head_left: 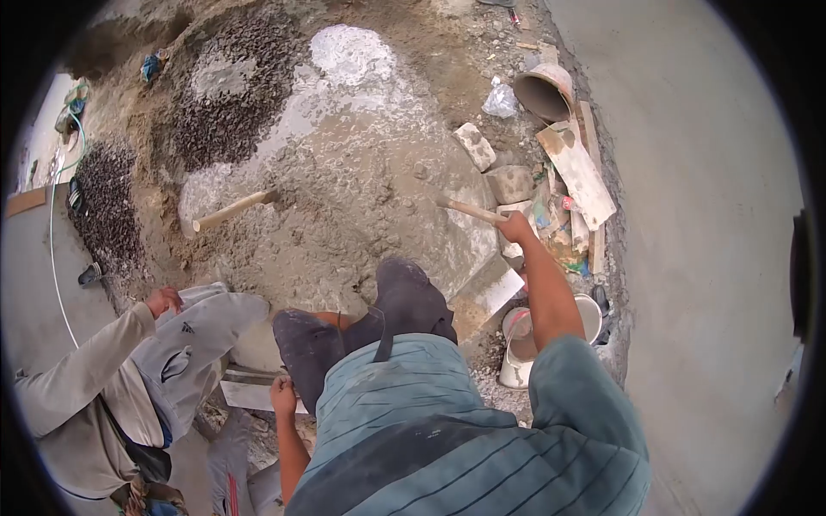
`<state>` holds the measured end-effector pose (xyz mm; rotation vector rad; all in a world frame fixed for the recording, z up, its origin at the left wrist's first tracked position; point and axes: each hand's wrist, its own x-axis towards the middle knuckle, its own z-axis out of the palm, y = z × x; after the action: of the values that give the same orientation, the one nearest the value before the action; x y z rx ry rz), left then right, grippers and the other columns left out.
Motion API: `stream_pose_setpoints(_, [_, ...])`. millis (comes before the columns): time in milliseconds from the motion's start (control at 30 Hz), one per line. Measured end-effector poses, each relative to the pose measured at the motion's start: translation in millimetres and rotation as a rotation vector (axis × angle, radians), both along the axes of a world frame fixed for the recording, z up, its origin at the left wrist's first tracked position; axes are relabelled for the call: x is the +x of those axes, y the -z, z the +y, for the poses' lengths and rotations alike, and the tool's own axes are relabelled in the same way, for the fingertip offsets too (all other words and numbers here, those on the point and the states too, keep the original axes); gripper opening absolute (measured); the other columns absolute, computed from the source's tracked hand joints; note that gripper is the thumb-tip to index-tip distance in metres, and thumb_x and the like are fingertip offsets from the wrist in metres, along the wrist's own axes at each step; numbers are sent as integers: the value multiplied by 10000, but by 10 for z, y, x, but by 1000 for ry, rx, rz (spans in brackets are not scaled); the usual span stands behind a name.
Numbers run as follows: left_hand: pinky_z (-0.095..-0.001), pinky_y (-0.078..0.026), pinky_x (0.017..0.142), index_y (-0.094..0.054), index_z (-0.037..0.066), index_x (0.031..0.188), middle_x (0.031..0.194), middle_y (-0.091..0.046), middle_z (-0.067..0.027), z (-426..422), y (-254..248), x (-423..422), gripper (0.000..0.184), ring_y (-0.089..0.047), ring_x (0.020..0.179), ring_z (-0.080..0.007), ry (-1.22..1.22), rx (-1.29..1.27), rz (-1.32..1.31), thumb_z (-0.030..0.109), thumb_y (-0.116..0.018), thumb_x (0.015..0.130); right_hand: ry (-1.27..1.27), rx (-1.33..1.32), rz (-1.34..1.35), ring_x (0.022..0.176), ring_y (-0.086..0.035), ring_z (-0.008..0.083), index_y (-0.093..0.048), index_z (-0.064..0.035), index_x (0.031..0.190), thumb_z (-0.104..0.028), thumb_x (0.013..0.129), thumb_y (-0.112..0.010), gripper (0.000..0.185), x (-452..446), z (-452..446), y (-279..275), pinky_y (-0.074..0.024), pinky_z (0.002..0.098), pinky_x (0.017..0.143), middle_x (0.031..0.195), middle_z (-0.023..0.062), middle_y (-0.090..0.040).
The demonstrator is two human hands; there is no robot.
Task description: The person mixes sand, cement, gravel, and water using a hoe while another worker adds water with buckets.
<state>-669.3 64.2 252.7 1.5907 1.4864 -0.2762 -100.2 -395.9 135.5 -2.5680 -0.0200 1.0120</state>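
Note:
My right hand (514, 228) is wrapped round the end of a wooden tool handle (471, 209). The handle slants left over wet grey mortar (370, 198); I cannot make out the tool's head. Low beside my left thigh is my left hand (282, 396), its fingers curled; what they hold, if anything, is hidden. A pale board (249, 396) lies just left of that hand. Another wooden handle (231, 212) sticks out of the mortar on the left, with its head out of sight.
A person in grey trousers (202, 322) sits at my left. Dark gravel (228, 95) lies beyond the mortar. On the right are a tipped bucket (548, 91), a whitish plank (578, 175), concrete blocks (475, 147) and a white bucket (514, 371). Smooth concrete (688, 215) runs along the far right.

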Motion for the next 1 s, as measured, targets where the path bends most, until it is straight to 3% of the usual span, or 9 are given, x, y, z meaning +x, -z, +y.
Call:
stream_pose_setpoints(100, [-250, -452, 482, -625, 51, 882, 696, -601, 0, -79, -69, 44, 127, -547, 576, -85, -73, -99, -47, 170, -610, 923, 24, -1, -27, 967, -679, 320, -640, -12, 1204, -289, 749, -751, 544, -225, -198, -108, -513, 355, 864, 1052, 237, -683])
stream_pose_setpoints(233, [-272, -463, 454, -610, 48, 927, 728, -633, -43, 79, 205, 73, 146, -573, 541, -116, 92, -109, -94, 194, -616, 920, 164, 80, 58, 1009, -662, 333, -645, -37, 1212, -283, 723, -766, 561, -306, -197, -223, -497, 369, 913, 1092, 232, -673])
stream_pose_setpoints(367, [-255, -477, 505, -596, 41, 973, 730, -628, -49, 74, -138, 708, 190, -575, 583, -112, -57, -133, 70, 227, -600, 934, -14, -212, 13, 968, -672, 350, -677, -56, 1164, -263, 713, -719, 498, -257, -187, 240, -515, 410, 881, 1077, 175, -692])
stream_pose_setpoints(467, [-256, -482, 513, -590, 38, 970, 730, -623, -45, 120, -123, 969, 197, -574, 601, -107, -72, -4, -86, 232, -602, 935, 33, -375, 166, 983, -674, 327, -703, -62, 1088, -228, 732, -680, 393, -143, 245, -362, -528, 422, 855, 1094, 150, -692])
stream_pose_setpoints(600, [-210, -425, 547, -598, 45, 951, 714, -598, -1, 137, 60, 1051, 161, -542, 619, -67, 27, 118, -194, 205, -609, 937, -83, -457, 45, 998, -680, 277, -719, -86, 1037, -219, 767, -673, 305, -270, 368, -219, -543, 400, 827, 1087, 113, -700])
stream_pose_setpoints(700, [-250, -400, 567, -618, 18, 836, 672, -563, 5, 260, 229, 1032, 184, -501, 634, -65, 94, 100, -241, 189, -627, 904, -105, -447, 92, 1001, -680, 266, -719, -83, 1045, -212, 785, -670, 294, -205, 511, -190, -544, 392, 827, 1086, 102, -701])
stream_pose_setpoints(767, [-278, -421, 582, -627, -14, 809, 669, -578, -14, 474, 390, 949, 243, -510, 640, -95, 389, 149, -152, 222, -658, 853, -108, -442, 142, 993, -682, 266, -721, -69, 1028, -173, 768, -671, 285, -149, 588, -260, -543, 389, 818, 1082, 105, -702])
stream_pose_setpoints(867, [-292, -432, 592, -638, -24, 820, 669, -593, -32, 673, 388, 1126, 274, -515, 636, -120, 438, 82, -112, 248, -672, 816, -45, -430, 289, 984, -686, 265, -724, -62, 1009, -148, 745, -670, 283, -229, 771, -340, -543, 389, 810, 1072, 116, -703])
stream_pose_setpoints(1000, [-275, -430, 547, -656, 17, 828, 683, -614, -43, 996, 0, 2034, 184, -546, 613, -101, 393, -156, 32, 194, -625, 865, 47, -462, 206, 988, -685, 279, -728, -59, 987, -147, 729, -665, 280, -495, 973, -69, -543, 394, 811, 1062, 134, -704])
